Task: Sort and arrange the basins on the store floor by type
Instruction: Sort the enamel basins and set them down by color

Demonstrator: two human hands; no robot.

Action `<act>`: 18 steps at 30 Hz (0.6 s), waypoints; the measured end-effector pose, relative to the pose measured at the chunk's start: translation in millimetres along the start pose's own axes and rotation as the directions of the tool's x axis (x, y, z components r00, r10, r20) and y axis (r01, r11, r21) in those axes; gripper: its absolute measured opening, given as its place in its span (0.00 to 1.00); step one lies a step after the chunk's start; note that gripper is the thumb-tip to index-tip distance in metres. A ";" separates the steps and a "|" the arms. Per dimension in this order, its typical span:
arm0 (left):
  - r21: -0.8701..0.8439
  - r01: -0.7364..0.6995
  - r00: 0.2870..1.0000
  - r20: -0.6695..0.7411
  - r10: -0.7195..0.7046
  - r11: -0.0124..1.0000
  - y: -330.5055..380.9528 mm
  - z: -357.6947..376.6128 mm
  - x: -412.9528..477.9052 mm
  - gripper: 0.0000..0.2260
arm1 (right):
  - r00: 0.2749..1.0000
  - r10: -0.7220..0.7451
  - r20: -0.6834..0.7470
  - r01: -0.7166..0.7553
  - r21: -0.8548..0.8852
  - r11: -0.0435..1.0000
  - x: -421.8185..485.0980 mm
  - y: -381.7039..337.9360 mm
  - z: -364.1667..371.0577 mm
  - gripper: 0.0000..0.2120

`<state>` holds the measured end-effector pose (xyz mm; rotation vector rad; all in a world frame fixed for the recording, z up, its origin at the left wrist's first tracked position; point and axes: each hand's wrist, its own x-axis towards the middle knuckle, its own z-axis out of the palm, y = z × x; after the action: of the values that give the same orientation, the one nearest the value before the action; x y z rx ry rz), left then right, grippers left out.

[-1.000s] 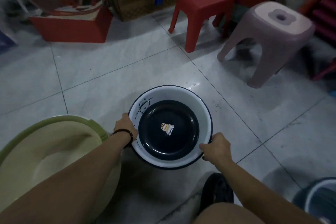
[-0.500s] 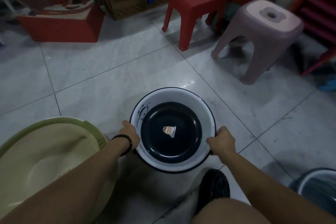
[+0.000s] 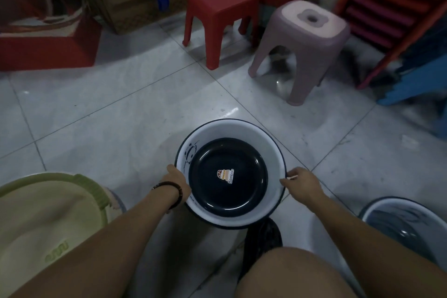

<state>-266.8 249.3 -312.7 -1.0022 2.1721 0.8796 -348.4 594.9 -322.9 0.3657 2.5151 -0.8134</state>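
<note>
A white basin (image 3: 271, 150) with a dark blue rim and a panda drawing sits low over the tiled floor in front of me. A dark navy basin (image 3: 227, 198) with a small sticker is nested inside it. My left hand (image 3: 176, 181), a dark bracelet at its wrist, grips the white basin's left rim. On the right rim, my right hand (image 3: 302, 184) holds on with curled fingers. A pale green basin (image 3: 48, 220) lies at the lower left under my left forearm. Another white basin with a blue rim (image 3: 406, 222) is at the lower right.
Two red stools (image 3: 220, 14) and a mauve stool (image 3: 304, 38) stand on the floor beyond the basin. A red tub (image 3: 48, 48) sits at the far left, red shelving (image 3: 387, 7) at the far right. My dark shoe (image 3: 262, 239) is just below the basin.
My right hand has slid from the basin's lower right rim up to its right side. The view has swung a little to the right; both hands stay on the basin.
</note>
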 end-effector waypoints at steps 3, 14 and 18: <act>0.298 -0.137 0.988 -0.031 0.153 0.945 23.9 -4.1 -28.8 0.35 | 0.999 -0.016 -0.042 0.014 -0.041 0.999 -22.5 34.5 -29.3 0.20; 0.704 -0.670 0.653 0.409 0.638 0.234 195.9 54.1 -226.4 0.14 | 0.955 0.203 -0.216 -0.262 -0.291 0.920 -170.3 263.5 -115.2 0.28; 0.620 -0.768 0.578 0.560 0.594 0.163 206.5 94.3 -271.3 0.13 | 0.975 0.203 -0.089 -0.222 -0.369 0.903 -195.4 301.8 -97.6 0.33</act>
<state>-263.4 537.9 -108.0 0.6525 2.3928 0.0975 -100.0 871.4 -298.9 0.5188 2.5443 -0.2286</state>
